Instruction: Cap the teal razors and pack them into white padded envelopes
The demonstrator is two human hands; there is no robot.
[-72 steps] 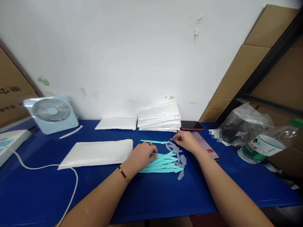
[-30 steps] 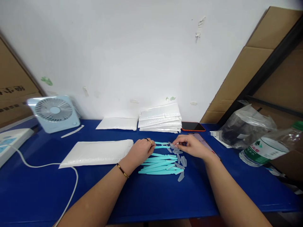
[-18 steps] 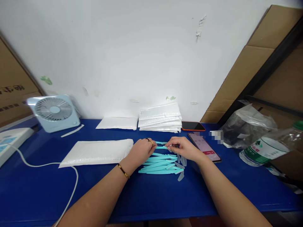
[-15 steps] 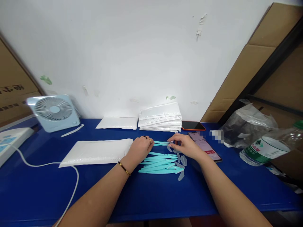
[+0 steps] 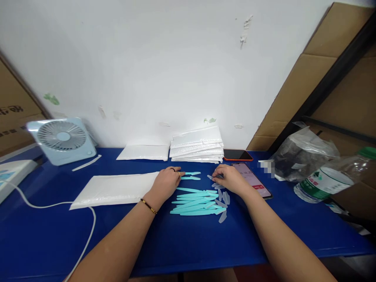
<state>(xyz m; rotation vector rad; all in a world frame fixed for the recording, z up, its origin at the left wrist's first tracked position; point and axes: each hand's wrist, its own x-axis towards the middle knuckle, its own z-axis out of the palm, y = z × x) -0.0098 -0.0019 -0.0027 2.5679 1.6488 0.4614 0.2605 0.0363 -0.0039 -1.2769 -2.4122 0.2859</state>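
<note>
My left hand [image 5: 167,183] is closed around the handle ends of two turquoise eyebrow razors [image 5: 191,176], their heads pointing right. In the fingertips of my right hand [image 5: 230,178] is a small clear blade cap [image 5: 210,177], a short way right of those razor heads. Several more turquoise eyebrow razors [image 5: 195,205] lie in a loose pile on the table below my hands. Loose clear caps [image 5: 225,197] are scattered at the right end of the pile, some under my right hand. A white padded envelope [image 5: 114,190] lies flat just left of my left hand.
A stack of white padded envelopes [image 5: 196,147] stands by the wall, with another envelope [image 5: 142,152] beside it. Two phones, a lit one [image 5: 251,180] and a dark one [image 5: 237,155], lie right. A fan [image 5: 61,139], a white cable [image 5: 93,223] and a bottle [image 5: 329,182] flank the work.
My right hand has moved slightly right, away from the razor heads, with a clear cap in its fingers. My left hand has shifted a little left with the razors.
</note>
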